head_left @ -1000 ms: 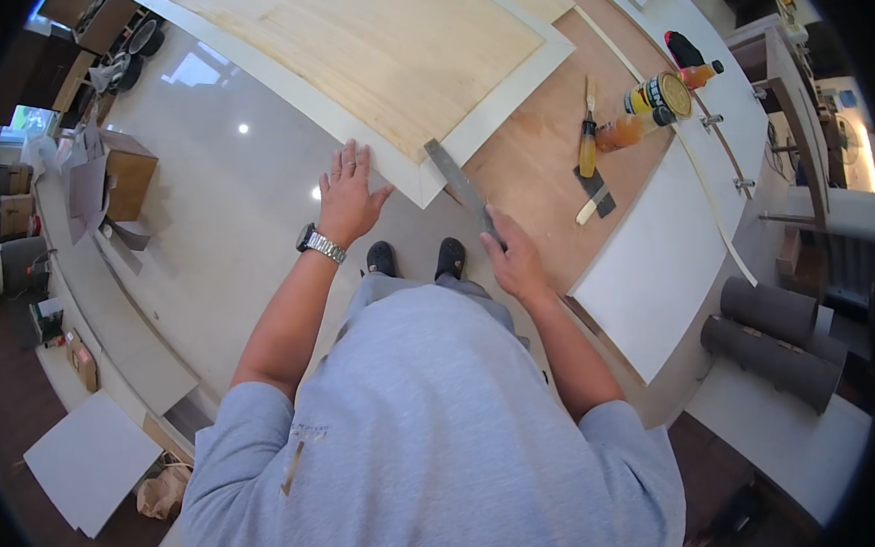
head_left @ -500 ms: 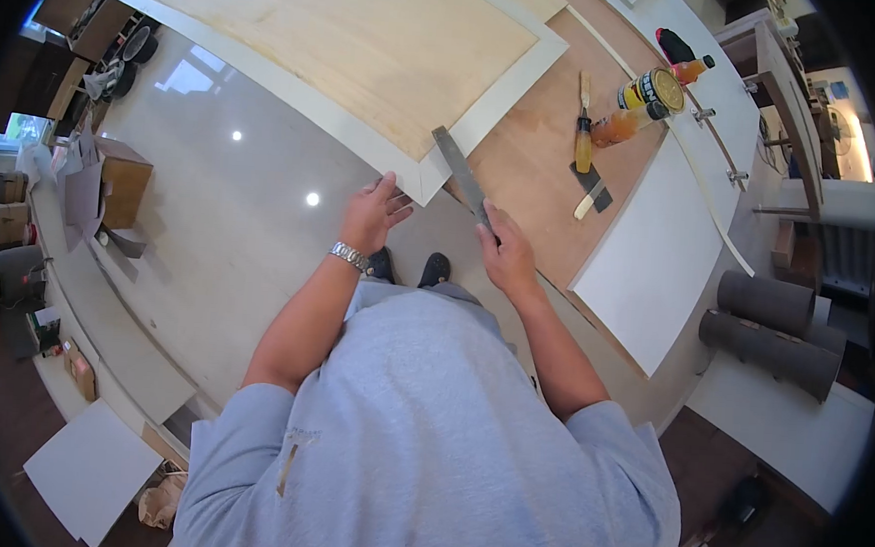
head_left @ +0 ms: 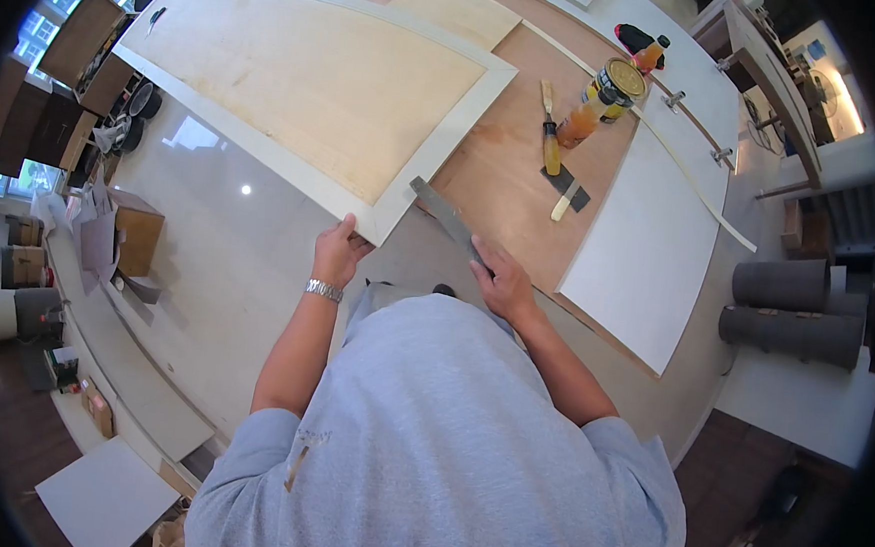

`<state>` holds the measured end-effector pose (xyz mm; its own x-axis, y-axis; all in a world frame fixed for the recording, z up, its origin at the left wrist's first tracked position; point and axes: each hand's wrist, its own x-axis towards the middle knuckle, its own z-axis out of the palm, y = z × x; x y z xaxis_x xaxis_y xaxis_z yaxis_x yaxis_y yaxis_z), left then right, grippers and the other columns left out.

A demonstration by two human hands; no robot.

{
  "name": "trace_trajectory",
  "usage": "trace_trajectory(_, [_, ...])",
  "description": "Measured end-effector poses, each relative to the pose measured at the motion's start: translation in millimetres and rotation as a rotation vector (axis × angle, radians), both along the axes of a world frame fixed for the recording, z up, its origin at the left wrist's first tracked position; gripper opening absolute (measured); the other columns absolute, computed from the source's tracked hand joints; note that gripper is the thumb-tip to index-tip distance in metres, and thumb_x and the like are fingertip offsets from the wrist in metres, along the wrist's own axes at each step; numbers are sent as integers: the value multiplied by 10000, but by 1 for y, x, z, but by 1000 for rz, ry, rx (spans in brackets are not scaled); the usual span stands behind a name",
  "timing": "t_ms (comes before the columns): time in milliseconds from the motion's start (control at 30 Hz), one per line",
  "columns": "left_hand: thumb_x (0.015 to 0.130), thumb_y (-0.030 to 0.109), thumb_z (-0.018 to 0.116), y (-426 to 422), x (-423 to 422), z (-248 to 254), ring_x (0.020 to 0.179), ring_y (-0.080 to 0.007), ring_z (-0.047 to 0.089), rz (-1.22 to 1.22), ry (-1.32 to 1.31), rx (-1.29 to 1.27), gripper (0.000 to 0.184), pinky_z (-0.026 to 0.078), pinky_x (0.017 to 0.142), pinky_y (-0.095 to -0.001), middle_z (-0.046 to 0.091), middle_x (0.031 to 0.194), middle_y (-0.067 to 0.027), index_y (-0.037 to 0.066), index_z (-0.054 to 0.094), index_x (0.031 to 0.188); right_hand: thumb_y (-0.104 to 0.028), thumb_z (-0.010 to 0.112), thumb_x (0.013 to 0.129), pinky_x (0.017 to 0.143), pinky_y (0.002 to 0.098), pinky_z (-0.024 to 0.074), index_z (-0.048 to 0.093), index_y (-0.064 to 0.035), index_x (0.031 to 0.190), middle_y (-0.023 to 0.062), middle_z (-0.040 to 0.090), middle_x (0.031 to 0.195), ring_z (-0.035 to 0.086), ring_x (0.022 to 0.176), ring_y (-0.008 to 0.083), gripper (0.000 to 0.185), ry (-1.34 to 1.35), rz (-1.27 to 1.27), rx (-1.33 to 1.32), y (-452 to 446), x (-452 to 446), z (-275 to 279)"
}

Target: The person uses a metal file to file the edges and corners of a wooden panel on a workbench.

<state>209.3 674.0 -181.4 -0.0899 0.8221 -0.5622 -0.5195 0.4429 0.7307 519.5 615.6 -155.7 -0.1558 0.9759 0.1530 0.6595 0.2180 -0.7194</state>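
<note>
A wooden panel with a white border lies across the table, its near corner sticking out toward me. My left hand, with a metal watch on its wrist, grips the panel's front edge beside that corner; the thumb is on top and the fingers are partly hidden below. In my right hand is a flat grey file, held by its near end. The file slants up and left, its far tip at the panel's right border near the corner. Whether the tip touches the border I cannot tell.
On the brown board to the right are a chisel, a scraper, a bottle of orange liquid and a can. A white board lies beside them. Dark rolls stand far right, a cardboard box left.
My left hand has closed from loose fingers onto the panel's edge. The file's tip still lies near the corner's right border. The camera view has shifted.
</note>
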Motion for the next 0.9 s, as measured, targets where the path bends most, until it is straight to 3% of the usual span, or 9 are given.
trace_trajectory(200, [1039, 246, 531, -24, -27, 3, 1048, -298, 663, -61, -5, -17, 365, 549, 924, -462, 651, 1150, -171, -77, 543, 1209, -274, 647, 934, 728, 422, 524, 600, -220, 1373, 129, 610, 876, 635, 801, 329, 445, -98, 13, -158, -10, -14, 3])
trace_trajectory(400, [1041, 283, 536, -35, -37, 1, 1059, -270, 660, -74, -107, -36, 362, 539, 937, -445, 654, 1169, -144, -12, 525, 1251, -304, 633, 950, 697, 411, 532, 588, -254, 1383, 94, 592, 863, 636, 775, 299, 438, -179, 56, -149, -27, -46, 1])
trace_trajectory(700, [1053, 216, 483, -37, -62, 8, 1045, -258, 658, -163, -159, -59, 301, 552, 918, -416, 636, 1162, -129, 2, 520, 1261, -296, 606, 967, 668, 437, 525, 573, -263, 1395, 113, 572, 875, 636, 766, 312, 431, -285, 18, -178, -51, -83, -2])
trace_trajectory(800, [1054, 198, 470, -37, -58, 6, 1056, -270, 658, -171, -103, -47, 389, 553, 919, -419, 620, 1213, -144, 10, 434, 1393, -299, 571, 985, 668, 461, 519, 560, -268, 1407, 134, 575, 898, 636, 781, 351, 423, -355, -22, -142, -5, -97, -18])
trace_trajectory(900, [1055, 172, 460, -39, -47, 18, 1081, -285, 655, -94, -34, 1, 590, 548, 926, -436, 596, 1269, -163, 54, 177, 1559, -304, 538, 998, 673, 486, 514, 545, -287, 1418, 148, 566, 895, 625, 777, 383, 420, -261, -99, 55, 41, -106, -24])
